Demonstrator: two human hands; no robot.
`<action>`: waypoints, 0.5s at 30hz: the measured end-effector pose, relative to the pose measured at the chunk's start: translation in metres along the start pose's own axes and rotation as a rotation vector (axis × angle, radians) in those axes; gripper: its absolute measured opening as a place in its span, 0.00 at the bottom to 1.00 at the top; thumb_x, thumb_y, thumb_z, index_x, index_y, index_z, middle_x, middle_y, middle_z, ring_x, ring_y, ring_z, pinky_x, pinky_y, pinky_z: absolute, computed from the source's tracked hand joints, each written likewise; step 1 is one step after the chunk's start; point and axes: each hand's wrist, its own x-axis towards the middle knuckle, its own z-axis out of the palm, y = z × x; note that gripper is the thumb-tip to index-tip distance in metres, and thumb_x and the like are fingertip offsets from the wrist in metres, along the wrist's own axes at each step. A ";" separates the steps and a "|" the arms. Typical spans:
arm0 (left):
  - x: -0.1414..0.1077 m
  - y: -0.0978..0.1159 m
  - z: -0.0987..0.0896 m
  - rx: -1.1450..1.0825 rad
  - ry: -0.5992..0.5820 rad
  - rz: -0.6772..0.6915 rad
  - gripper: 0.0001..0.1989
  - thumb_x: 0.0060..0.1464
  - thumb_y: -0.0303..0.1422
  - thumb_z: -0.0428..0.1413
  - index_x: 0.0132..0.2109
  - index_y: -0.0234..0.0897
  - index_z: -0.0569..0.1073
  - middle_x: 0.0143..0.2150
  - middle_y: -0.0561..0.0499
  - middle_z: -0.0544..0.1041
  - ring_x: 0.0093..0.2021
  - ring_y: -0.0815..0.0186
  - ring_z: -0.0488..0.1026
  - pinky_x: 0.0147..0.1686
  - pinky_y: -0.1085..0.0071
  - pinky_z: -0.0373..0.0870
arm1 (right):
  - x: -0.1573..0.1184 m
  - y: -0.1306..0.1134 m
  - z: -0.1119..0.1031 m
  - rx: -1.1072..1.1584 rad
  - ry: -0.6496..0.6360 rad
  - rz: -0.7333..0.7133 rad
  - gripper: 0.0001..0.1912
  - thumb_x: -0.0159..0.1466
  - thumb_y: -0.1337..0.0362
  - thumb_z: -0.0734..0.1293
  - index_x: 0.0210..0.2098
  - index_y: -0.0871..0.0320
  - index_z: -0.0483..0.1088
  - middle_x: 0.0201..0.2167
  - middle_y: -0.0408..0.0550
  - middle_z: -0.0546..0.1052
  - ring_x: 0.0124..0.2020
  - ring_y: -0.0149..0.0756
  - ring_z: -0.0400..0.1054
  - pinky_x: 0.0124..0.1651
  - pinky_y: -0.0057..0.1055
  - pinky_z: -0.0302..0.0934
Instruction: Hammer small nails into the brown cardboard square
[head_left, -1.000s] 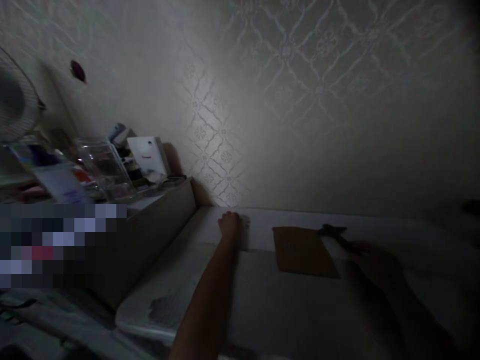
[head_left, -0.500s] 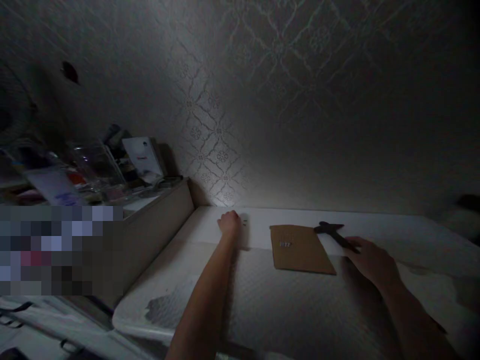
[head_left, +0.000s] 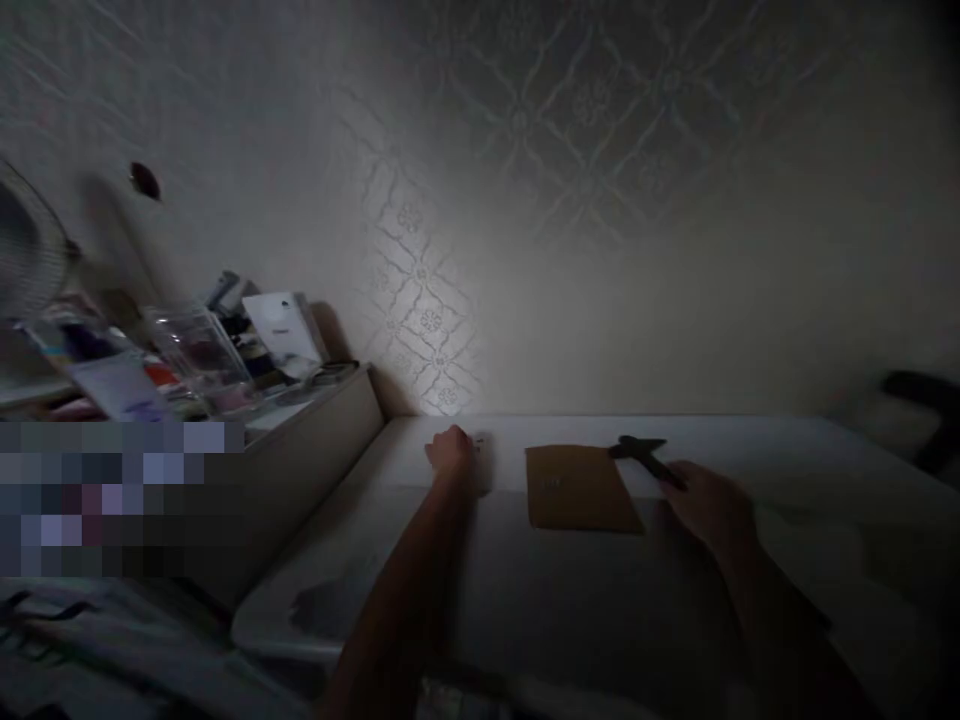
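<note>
Well, from where I'm standing the right hand [head_left: 709, 505] has its fingers closed round the handle end of a dark hammer [head_left: 646, 456], which is held over the far right part of the white table [head_left: 795, 460]. Its head points away to the left, by the far right corner of a brown cardboard piece [head_left: 581, 490], and its long axis slants from that head back down to the right, into the grip; I can't tell whether the head touches the cardboard. Some pale print shows on the cardboard, too faint to read. Over to the left, the left hand [head_left: 450, 450] is down by the table's far edge, back of the hand up, and I can't tell whether it's closed on anything. Small dark specks [head_left: 480, 441] lie just right of it. Up on the cabinet [head_left: 322, 425], a white box [head_left: 281, 325] carries a small dark logo and a blurred line of writing, and a pale tube [head_left: 120, 388] has purple lettering I can't make out either.
</note>
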 end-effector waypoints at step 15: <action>-0.075 0.072 0.003 -0.589 0.018 0.362 0.06 0.53 0.28 0.56 0.36 0.35 0.78 0.35 0.49 0.80 0.35 0.67 0.76 0.37 0.75 0.68 | -0.007 -0.025 -0.013 0.057 0.226 -0.069 0.16 0.60 0.64 0.61 0.44 0.58 0.76 0.40 0.54 0.79 0.41 0.48 0.71 0.40 0.39 0.62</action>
